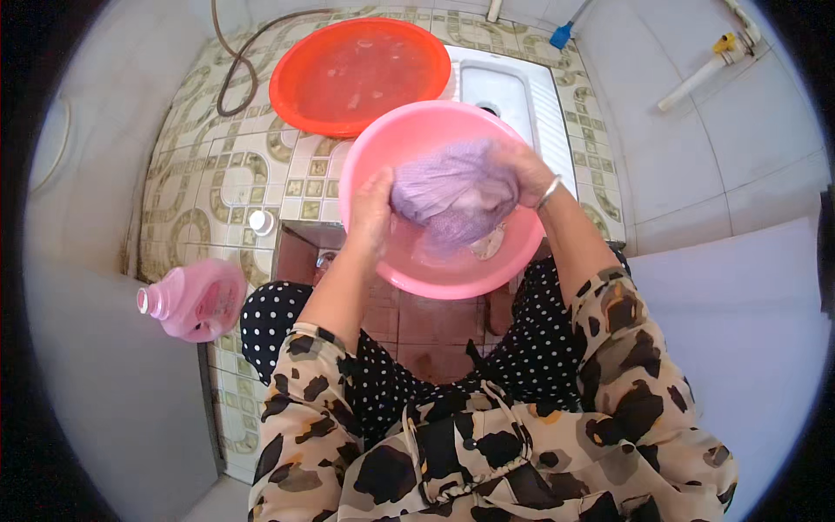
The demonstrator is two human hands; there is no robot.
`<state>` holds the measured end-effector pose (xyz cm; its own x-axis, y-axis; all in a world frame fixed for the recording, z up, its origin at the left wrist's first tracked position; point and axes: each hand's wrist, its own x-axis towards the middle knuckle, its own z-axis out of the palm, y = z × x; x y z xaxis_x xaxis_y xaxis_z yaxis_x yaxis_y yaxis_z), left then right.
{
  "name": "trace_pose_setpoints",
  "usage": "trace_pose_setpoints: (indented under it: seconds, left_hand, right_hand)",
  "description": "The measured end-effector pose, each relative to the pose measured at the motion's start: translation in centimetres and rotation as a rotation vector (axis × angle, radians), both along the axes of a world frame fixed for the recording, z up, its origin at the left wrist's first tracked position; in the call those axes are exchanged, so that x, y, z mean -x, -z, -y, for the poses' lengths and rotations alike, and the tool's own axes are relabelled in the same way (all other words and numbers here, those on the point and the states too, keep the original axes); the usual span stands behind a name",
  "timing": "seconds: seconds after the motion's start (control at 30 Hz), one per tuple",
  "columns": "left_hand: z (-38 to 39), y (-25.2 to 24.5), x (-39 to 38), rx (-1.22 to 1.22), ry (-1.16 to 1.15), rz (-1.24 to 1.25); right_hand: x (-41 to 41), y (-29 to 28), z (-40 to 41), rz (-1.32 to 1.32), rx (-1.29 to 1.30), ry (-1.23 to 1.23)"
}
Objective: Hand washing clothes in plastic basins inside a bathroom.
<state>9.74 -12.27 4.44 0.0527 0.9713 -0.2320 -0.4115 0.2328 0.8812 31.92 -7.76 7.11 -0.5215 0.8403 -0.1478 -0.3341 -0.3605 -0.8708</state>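
Note:
Between my two hands a bunched purple cloth (453, 189) is held over a pink plastic basin (450, 287). My left hand (373, 212) grips its left side, with the wrist above the basin's rim. On the right side my right hand (522, 171), with a silver bangle at the wrist, is closed on the cloth and slightly blurred. Water lies in the basin, and a pale patterned cloth piece (489, 241) shows under the purple one. Behind stands a red plastic basin (284, 98) with cloudy water.
A white squat toilet (554, 130) is partly behind the pink basin. At left are an uncapped pink detergent bottle (205, 300) and a white cap (261, 222). A brown hose (251, 78) lies on the tiles. A white pipe (695, 81) with a yellow valve juts from the right wall.

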Motion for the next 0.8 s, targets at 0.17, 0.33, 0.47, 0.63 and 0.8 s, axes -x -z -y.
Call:
trace_pose_setpoints:
  seconds: [0.17, 0.33, 0.47, 0.63, 0.8]
  left_hand:
    - [-0.8, -0.5, -0.8, 0.052, -0.099, 0.355]
    - [-0.6, -0.5, -2.4, 0.355, 0.021, 0.433]
    - [-0.8, 8.0, -1.9, -0.213, -0.028, 0.166]
    - [0.0, 1.4, -6.6, 0.422, 0.026, 0.435]
    - [-2.1, 14.0, -0.9, -0.155, 0.614, -0.386]
  right_hand:
    - [0.4, 3.1, -0.7, 0.038, 0.032, 0.134]
    - [4.5, 0.9, 0.1, 0.406, -0.056, -0.057]
    - [12.0, 0.8, 5.1, 0.891, -0.97, 0.181]
    - [6.7, 2.2, 0.0, 1.233, -0.846, 0.275]
    - [10.4, 2.5, 4.4, 1.093, -1.055, 0.135]
